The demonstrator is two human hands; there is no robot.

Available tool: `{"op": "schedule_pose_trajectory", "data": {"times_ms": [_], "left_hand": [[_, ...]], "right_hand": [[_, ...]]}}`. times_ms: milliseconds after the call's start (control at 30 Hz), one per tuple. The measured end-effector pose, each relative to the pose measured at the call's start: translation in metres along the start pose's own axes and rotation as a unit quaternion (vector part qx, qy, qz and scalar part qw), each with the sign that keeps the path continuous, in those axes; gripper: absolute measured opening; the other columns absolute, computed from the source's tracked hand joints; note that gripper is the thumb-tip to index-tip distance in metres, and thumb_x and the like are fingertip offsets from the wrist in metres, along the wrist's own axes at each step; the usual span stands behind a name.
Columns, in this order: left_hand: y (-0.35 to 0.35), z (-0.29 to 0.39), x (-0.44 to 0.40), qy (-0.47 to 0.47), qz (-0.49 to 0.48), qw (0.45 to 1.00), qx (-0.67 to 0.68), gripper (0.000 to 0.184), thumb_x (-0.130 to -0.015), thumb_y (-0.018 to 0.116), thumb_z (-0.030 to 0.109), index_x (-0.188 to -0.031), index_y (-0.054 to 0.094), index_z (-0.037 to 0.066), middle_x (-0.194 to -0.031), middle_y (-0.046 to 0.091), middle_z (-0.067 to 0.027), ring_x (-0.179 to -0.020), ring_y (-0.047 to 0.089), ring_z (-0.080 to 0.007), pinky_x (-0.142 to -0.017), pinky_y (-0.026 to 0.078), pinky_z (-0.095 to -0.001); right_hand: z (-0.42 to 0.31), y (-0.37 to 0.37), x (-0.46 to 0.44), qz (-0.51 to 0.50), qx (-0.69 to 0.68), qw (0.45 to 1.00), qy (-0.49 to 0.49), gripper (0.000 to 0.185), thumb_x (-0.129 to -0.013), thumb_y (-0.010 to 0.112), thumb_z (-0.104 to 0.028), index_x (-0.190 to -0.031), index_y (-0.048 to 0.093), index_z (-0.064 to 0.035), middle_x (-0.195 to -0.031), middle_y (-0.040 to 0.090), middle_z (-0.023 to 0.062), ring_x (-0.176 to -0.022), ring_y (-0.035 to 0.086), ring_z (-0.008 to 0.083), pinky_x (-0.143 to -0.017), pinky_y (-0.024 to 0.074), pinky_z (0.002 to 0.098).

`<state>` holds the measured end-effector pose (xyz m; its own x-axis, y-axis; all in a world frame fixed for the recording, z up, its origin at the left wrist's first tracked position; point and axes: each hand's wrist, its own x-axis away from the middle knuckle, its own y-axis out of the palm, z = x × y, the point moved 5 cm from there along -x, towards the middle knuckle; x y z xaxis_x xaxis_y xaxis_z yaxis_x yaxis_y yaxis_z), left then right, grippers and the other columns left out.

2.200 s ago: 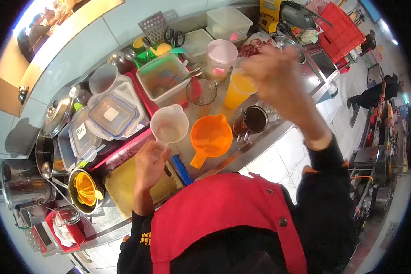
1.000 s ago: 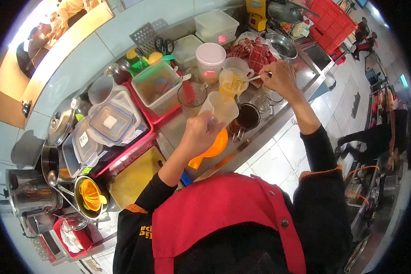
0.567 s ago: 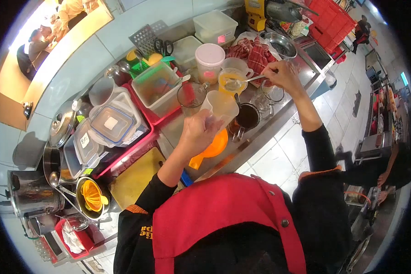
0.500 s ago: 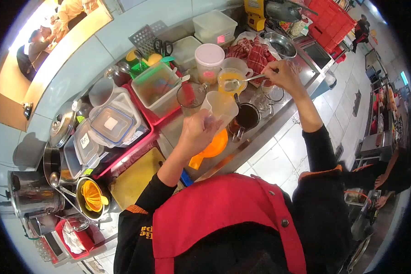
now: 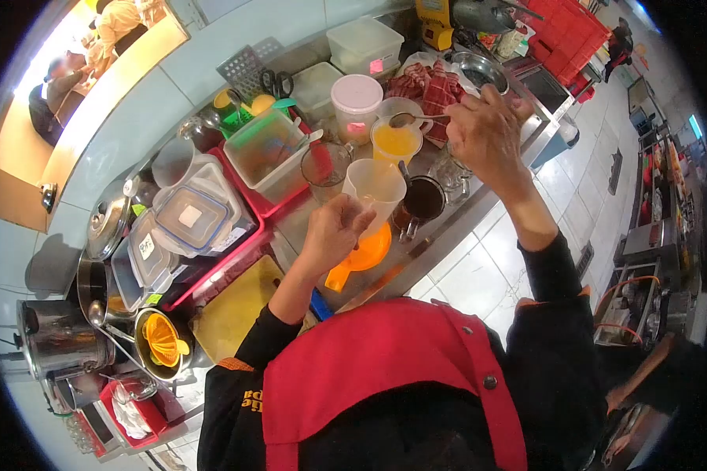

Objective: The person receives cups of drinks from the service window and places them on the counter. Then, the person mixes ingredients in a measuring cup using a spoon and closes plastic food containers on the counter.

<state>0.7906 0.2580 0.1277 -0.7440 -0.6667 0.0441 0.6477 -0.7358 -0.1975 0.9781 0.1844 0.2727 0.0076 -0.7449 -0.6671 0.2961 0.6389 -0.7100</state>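
My left hand is closed around a translucent plastic measuring jug, tilted a little. In my right hand is a metal spoon, its bowl just above a clear jug of orange liquid. An orange strainer or funnel lies below the held jug, partly covered by it and my left hand. Right of the held jug stands a glass mug of dark liquid with a handle sticking out of it. Behind my left hand is a clear glass mug.
Left are a red tray of lidded containers and a yellow cutting board. At the back stand a pink-lidded tub, a red checked cloth and a metal bowl. Glass mugs stand near the counter's right edge.
The spoon has risen out of the orange liquid, and my right hand has turned and come closer to the jug. My left hand with the measuring jug has shifted only slightly.
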Motion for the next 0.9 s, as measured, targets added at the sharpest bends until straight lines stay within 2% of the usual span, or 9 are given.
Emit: {"op": "schedule_pose_trajectory", "data": {"times_ms": [100,200,333,400,500,700,733,800,900], "left_hand": [[-0.001,0.004,0.001,-0.010,0.009,1.000,-0.015,0.022,-0.079,0.060,0.019,-0.078,0.052,-0.002,-0.058,0.055,-0.0068,-0.043,0.051,-0.0100,-0.040,0.040,-0.0254],[-0.001,0.001,0.000,0.000,-0.004,1.000,-0.011,0.022,-0.079,0.060,0.019,-0.079,0.052,-0.002,-0.060,0.056,-0.0079,-0.043,0.052,-0.0104,-0.041,0.040,-0.0256],[-0.001,0.004,0.000,0.004,0.003,1.000,-0.019,0.023,-0.079,0.061,0.019,-0.080,0.052,-0.002,-0.060,0.056,-0.0084,-0.043,0.051,-0.0102,-0.040,0.040,-0.0258],[-0.001,0.008,0.000,0.012,0.006,1.000,-0.020,0.024,-0.079,0.061,0.019,-0.080,0.052,-0.002,-0.060,0.056,-0.0085,-0.043,0.051,-0.0103,-0.040,0.040,-0.0258],[-0.001,0.007,0.000,-0.011,-0.001,1.000,-0.008,0.024,-0.079,0.061,0.019,-0.080,0.052,-0.002,-0.060,0.056,-0.0088,-0.043,0.052,-0.0103,-0.040,0.040,-0.0256],[-0.002,0.012,-0.001,0.000,0.010,1.000,-0.027,0.023,-0.078,0.062,0.019,-0.080,0.052,-0.002,-0.060,0.056,-0.0086,-0.043,0.051,-0.0096,-0.040,0.040,-0.0249],[-0.002,0.015,-0.001,0.006,0.010,1.000,-0.023,0.023,-0.078,0.062,0.018,-0.080,0.052,-0.002,-0.060,0.056,-0.0084,-0.044,0.051,-0.0096,-0.040,0.040,-0.0249],[-0.002,0.019,0.000,0.013,0.010,1.000,-0.020,0.023,-0.078,0.062,0.018,-0.080,0.052,-0.002,-0.059,0.056,-0.0083,-0.044,0.051,-0.0095,-0.040,0.040,-0.0248],[-0.003,0.018,-0.001,-0.005,-0.003,0.999,-0.031,0.023,-0.078,0.062,0.018,-0.081,0.052,-0.002,-0.059,0.056,-0.0075,-0.043,0.051,-0.0092,-0.040,0.040,-0.0246]], "right_hand": [[0.008,0.034,0.008,-0.035,0.006,0.999,-0.013,0.008,-0.066,0.053,-0.009,-0.065,0.060,-0.0114,-0.067,0.054,0.0010,-0.081,0.049,0.0203,-0.069,0.0246,0.0448],[0.000,0.052,0.015,-0.053,0.000,0.998,-0.037,0.013,-0.063,0.058,-0.009,-0.074,0.063,-0.0151,-0.071,0.053,-0.0013,-0.085,0.048,0.0180,-0.069,0.0257,0.0458],[0.008,0.079,0.021,-0.103,-0.028,0.994,-0.022,0.010,-0.064,0.057,-0.012,-0.071,0.064,-0.0159,-0.069,0.055,-0.0011,-0.081,0.049,0.0179,-0.069,0.0257,0.0449],[0.017,0.085,0.018,-0.154,-0.060,0.986,0.033,0.008,-0.065,0.057,-0.017,-0.067,0.065,-0.0159,-0.065,0.057,-0.0003,-0.075,0.051,0.0178,-0.068,0.0253,0.0441],[0.030,0.088,0.012,-0.174,-0.071,0.980,0.069,0.010,-0.066,0.057,-0.023,-0.064,0.065,-0.0174,-0.063,0.059,0.0004,-0.071,0.054,0.0181,-0.067,0.0256,0.0430],[0.047,0.090,0.013,-0.236,-0.078,0.957,0.151,0.009,-0.065,0.059,-0.026,-0.066,0.066,-0.0203,-0.067,0.061,0.0015,-0.070,0.055,0.0183,-0.065,0.0272,0.0431],[0.047,0.092,0.015,-0.236,-0.078,0.957,0.151,0.009,-0.065,0.059,-0.026,-0.066,0.066,-0.0203,-0.067,0.061,0.0015,-0.070,0.055,0.0183,-0.065,0.0272,0.0431],[0.044,0.087,0.015,-0.148,-0.103,0.976,0.123,0.010,-0.065,0.059,-0.023,-0.061,0.065,-0.0160,-0.058,0.059,0.0065,-0.060,0.058,0.0263,-0.063,0.0324,0.0462],[0.047,0.091,0.017,-0.184,-0.189,0.953,0.151,0.012,-0.065,0.058,-0.023,-0.063,0.065,-0.0133,-0.058,0.059,0.0091,-0.059,0.059,0.0268,-0.060,0.0386,0.0406]]}}
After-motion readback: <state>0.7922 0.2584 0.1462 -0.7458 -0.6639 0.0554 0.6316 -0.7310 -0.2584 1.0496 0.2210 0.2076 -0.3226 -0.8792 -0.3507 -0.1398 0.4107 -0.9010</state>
